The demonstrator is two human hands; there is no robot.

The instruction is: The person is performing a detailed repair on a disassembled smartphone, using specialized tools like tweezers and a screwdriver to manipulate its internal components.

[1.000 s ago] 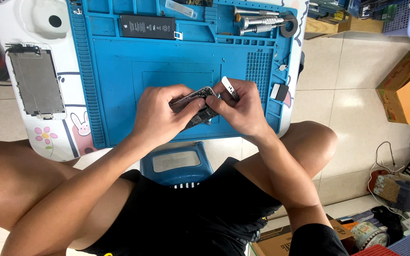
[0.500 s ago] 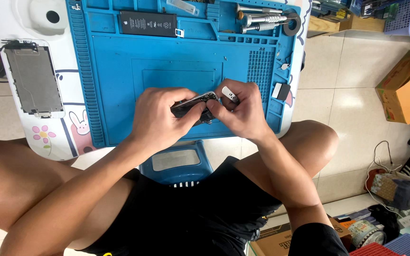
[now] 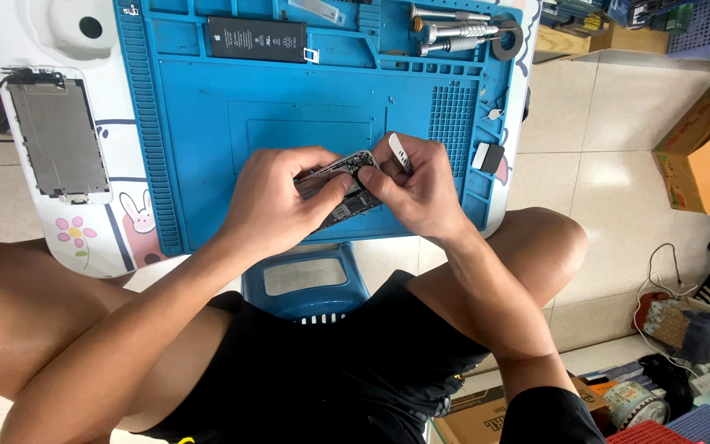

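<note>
Left hand (image 3: 269,201) grip clamped on one opened phone body (image 3: 340,187), held above blue mat (image 3: 207,123). Right hand (image 3: 422,189) pinches phone's upper end, one white pry tool (image 3: 400,153) between fingers. On mat: one black battery (image 3: 256,39), three metal screwdrivers (image 3: 454,26). One screen panel (image 3: 57,136) on white tabletop (image 3: 18,33).

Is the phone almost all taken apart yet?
Partly. Done: the screen panel lies off to the left on the white table, and the black battery sits out at the top of the blue mat. In hand: the left hand grips the open phone body while the right hand works on it. Left: the parts inside the body.
</note>
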